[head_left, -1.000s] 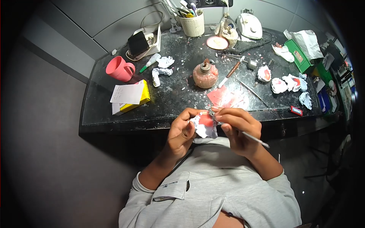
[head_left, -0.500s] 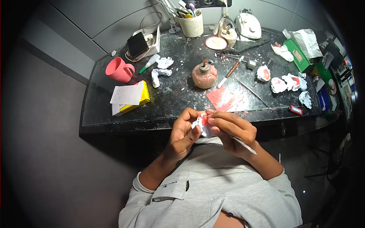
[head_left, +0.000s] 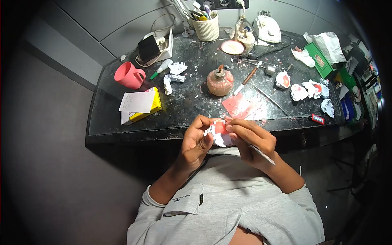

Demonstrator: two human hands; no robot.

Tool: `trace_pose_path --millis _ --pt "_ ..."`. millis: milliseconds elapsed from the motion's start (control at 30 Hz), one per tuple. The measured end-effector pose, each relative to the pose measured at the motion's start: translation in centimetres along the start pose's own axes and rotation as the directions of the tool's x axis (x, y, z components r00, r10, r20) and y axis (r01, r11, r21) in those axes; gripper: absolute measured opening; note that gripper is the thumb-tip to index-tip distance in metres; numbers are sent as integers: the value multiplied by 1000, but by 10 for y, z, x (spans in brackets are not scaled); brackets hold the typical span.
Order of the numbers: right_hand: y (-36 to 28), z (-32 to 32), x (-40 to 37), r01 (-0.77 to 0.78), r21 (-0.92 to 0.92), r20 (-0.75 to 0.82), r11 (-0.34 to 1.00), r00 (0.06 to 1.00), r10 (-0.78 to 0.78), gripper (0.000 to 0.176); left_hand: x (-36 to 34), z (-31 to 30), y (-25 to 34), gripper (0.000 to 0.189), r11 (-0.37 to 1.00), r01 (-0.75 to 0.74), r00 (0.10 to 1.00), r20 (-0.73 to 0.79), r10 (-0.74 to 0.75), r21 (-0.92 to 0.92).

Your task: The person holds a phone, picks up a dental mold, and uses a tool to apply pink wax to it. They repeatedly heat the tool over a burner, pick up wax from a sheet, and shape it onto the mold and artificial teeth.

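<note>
At the desk's front edge, my left hand [head_left: 193,146] is closed around a white plaster dental cast [head_left: 221,140] with pink wax [head_left: 220,127] on it. My right hand [head_left: 256,143] has its fingertips against the cast's right side. A slim metal carving tool [head_left: 263,155] is gripped in that same hand, its handle sticking out below the palm; its working end is hidden by the fingers. Just beyond my hands lie pink wax sheets [head_left: 237,107], a wax knife [head_left: 247,81] with a brown handle, and another thin metal instrument [head_left: 270,99].
A spirit burner [head_left: 220,83] stands mid-desk. Several plaster casts [head_left: 299,92] sit at right, near a green box [head_left: 318,60]. At left are a pink mug [head_left: 129,75], a yellow box [head_left: 156,103] under paper, and white plaster pieces [head_left: 173,79]. A tool cup [head_left: 206,29] stands behind.
The cast has tilted in my left hand, so more of its pink wax shows. My right fingers have shifted slightly right on it. The things on the desk stay put.
</note>
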State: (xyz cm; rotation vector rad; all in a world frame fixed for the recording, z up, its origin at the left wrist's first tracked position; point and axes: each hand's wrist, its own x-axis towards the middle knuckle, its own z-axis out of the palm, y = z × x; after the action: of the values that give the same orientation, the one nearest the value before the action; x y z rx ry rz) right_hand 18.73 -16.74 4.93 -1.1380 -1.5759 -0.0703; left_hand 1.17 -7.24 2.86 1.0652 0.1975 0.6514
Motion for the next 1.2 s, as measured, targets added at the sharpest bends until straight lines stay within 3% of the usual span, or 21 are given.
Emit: trace_pose_path --millis 500,567,700,800,867,933,967,1000,1067,1100,1200 --pt "2 -3 0 -47 75 41 996 998 44 9 1 -1 5 55 996 50 998 -18 -52 -80" --pt "5 -2 -1 -52 79 33 995 998 50 9 2 -2 6 50 950 99 994 68 -83 -297" --pt "10 -4 -3 -68 20 -44 997 997 69 8 5 -7 5 53 923 163 985 110 -132 -348" --pt "13 -4 -4 -57 44 -113 997 992 62 9 5 -6 5 50 944 137 985 141 -99 -301" --pt "19 1 -11 -58 84 -121 995 990 68 11 2 0 3 59 998 58 998 -27 -59 -21" --pt "18 9 -16 -143 392 -259 909 931 259 21 3 1 2 64 999 36 999 7 -35 -39" --pt "19 8 -17 -169 422 -229 891 931 285 28 3 1 1 59 1000 -18 999 50 17 18" --pt "19 6 -15 -169 422 -229 891 931 285 28 3 2 0 55 995 -73 993 95 66 72" --pt "14 -1 -6 -73 183 -151 980 983 102 24 2 4 1 59 997 -45 994 102 39 57" --pt "6 -8 -7 -92 64 -91 994 991 97 22 2 8 -1 60 994 -84 993 91 78 69" --pt "-1 -1 -7 -64 153 -103 986 991 80 15 3 8 -3 64 981 -156 982 123 142 116"
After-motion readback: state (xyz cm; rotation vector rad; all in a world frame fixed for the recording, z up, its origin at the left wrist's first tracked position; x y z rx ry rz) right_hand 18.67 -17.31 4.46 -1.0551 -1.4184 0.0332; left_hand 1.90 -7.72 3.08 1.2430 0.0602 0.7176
